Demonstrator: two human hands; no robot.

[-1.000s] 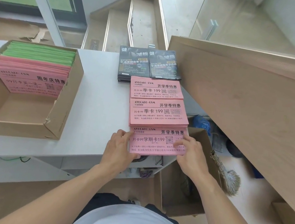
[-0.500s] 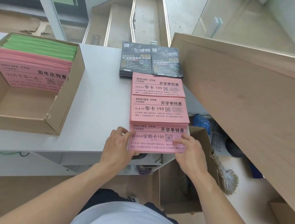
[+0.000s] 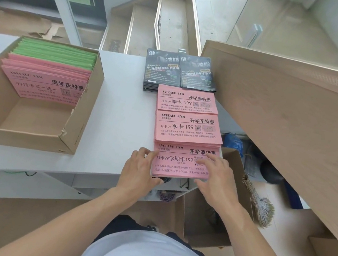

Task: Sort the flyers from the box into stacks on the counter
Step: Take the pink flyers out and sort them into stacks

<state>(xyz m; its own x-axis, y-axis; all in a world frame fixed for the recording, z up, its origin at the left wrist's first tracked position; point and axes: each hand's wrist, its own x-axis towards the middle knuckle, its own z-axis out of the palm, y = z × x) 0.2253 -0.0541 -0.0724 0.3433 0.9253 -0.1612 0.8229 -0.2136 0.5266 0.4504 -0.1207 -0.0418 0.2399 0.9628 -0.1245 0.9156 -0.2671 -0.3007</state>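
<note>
A cardboard box [image 3: 84,120] stands at the left of the white counter [image 3: 118,110]. It holds green flyers [image 3: 54,53] at the back and pink flyers [image 3: 46,84] in front of them. Two black flyer stacks [image 3: 163,68] [image 3: 197,73] lie side by side at the counter's far right. In front of them lie a far pink stack [image 3: 187,100], a middle pink stack [image 3: 187,128] and a near pink stack [image 3: 178,164] at the front edge. My left hand [image 3: 140,171] grips the near stack's left side. My right hand [image 3: 217,178] holds its right side, fingers spread on top.
A slanted wooden panel [image 3: 284,122] rises close to the right of the stacks. Below the counter's right end are an open cardboard box [image 3: 232,163] and a straw brush [image 3: 261,208] on the floor. Stairs [image 3: 172,19] lie beyond the counter.
Both hands stay on the near pink stack. My right fingers have slid further up over its top right corner, and my left fingers have shifted a little along its left edge.
</note>
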